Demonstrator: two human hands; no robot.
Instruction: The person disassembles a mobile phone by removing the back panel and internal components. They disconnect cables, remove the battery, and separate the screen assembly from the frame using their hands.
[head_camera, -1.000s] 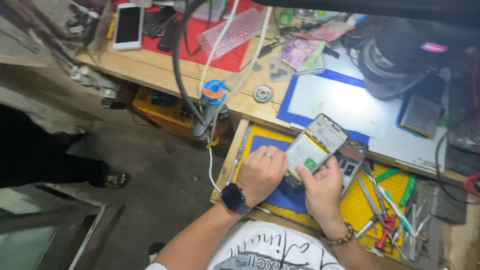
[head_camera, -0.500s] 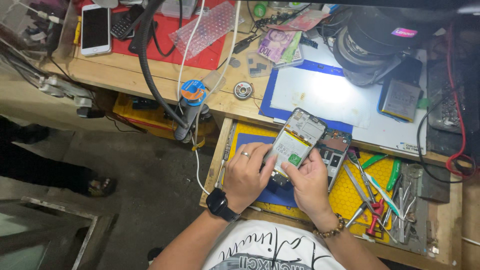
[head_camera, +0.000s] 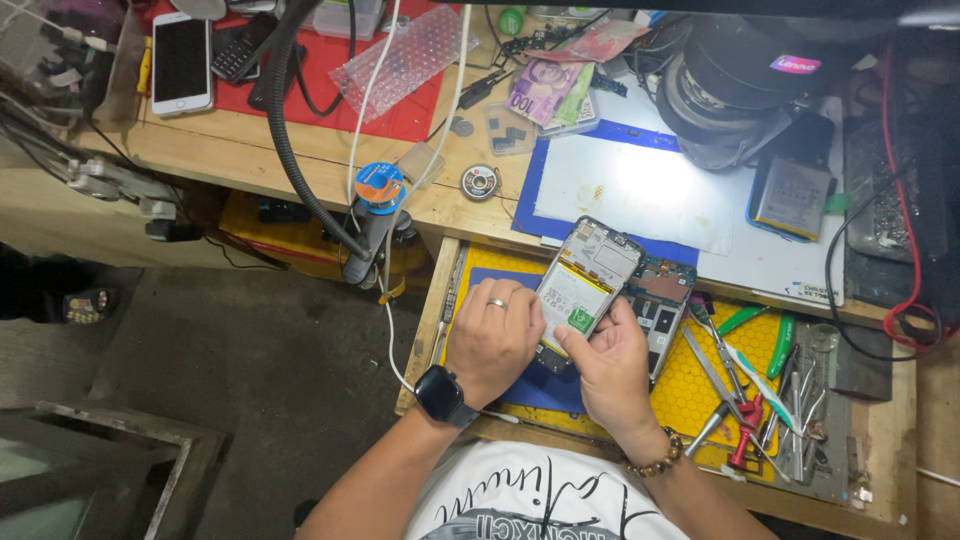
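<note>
Opened smartphone with the back cover off (head_camera: 583, 285), pale battery and small green tab showing, held tilted above the yellow perforated mat (head_camera: 690, 385) in the pull-out wooden drawer. Left hand (head_camera: 495, 340), ring and black wristwatch on, curled round the phone's lower left edge, fingers closed against it. Right hand (head_camera: 610, 365), beaded bracelet at the wrist, gripping the lower right, thumb pressed flat near the green tab; fingertips underneath hidden, so can't tell how they sit. Second bare phone chassis (head_camera: 660, 305) lying just beside, to the right. Tweezers and red-handled tools (head_camera: 745, 420) scattered nearby on the mat. Likely light, stiff, but fragile inside: exposed board and connectors, screen glass beneath. Best gripped along the frame edges, not the battery face or components.
</note>
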